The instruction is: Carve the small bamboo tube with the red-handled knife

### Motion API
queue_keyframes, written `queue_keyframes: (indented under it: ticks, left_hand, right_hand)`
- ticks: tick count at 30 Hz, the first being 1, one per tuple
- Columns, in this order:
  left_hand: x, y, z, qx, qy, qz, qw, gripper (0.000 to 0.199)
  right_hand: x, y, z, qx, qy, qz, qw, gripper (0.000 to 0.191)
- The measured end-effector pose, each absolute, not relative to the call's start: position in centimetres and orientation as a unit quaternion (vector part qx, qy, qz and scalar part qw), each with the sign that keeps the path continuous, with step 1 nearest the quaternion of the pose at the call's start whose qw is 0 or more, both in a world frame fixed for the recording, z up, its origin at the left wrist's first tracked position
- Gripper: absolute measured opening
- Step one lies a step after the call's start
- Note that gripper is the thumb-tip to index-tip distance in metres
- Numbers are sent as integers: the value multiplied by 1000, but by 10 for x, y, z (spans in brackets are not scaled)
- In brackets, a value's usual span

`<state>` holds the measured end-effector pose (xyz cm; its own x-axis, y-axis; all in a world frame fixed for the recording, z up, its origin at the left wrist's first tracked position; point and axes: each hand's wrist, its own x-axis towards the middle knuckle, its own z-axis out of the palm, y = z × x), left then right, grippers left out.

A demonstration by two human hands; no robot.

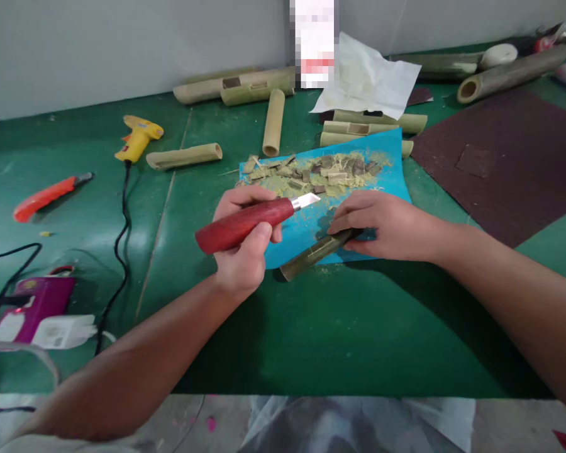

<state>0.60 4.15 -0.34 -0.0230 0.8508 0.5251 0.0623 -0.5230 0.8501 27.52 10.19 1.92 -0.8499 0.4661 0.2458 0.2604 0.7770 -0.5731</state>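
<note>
**Bamboo partly cut, with more to do**

The two hands are apart, and each one is busy. The left hand (245, 267) is wrapped around the fat wooden handle of a red knife (238, 225). The short blade (307, 200) points over to the right and does not touch the bamboo. The right hand (372, 223) grips the far end of a dark green bamboo piece (306, 257). This piece lies slanted at the near edge of a blue sheet (283, 251), on the green bench (321, 340).

How far along is it? There are thin pale lines on top of the dark piece, so I think the cutting has begun. I can't see a hole through it — fingers hide the far end — so there is likely a good bit left to cut.

Lots of cutting seems done on other bits. Chips (337, 177) and yellow dust are spread over the blue sheet. Behind it, a pale bamboo tube (358, 129) has a box-shaped opening, and a longer tube (257, 88) by the wall has one too. A short tube (273, 123) shows no opening on the side I can see.
</note>
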Motion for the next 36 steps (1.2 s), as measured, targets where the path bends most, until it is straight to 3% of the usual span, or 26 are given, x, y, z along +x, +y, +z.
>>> queue_keyframes:
  ticks: [5, 10, 16, 36]
  left_hand:
    - [17, 35, 8, 643, 311, 594, 370, 22]
    - [14, 35, 17, 730, 325, 538, 268, 8]
    - [18, 31, 25, 757, 341, 504, 239, 23]
    - [19, 34, 23, 759, 314, 517, 241, 20]
  right_hand:
    - [273, 100, 18, -211, -913, 281, 208, 20]
    - [270, 98, 19, -222, -912, 278, 203, 18]
    - [271, 100, 16, -215, -911, 292, 195, 21]
    - [271, 101, 14, -205, -918, 276, 199, 18]
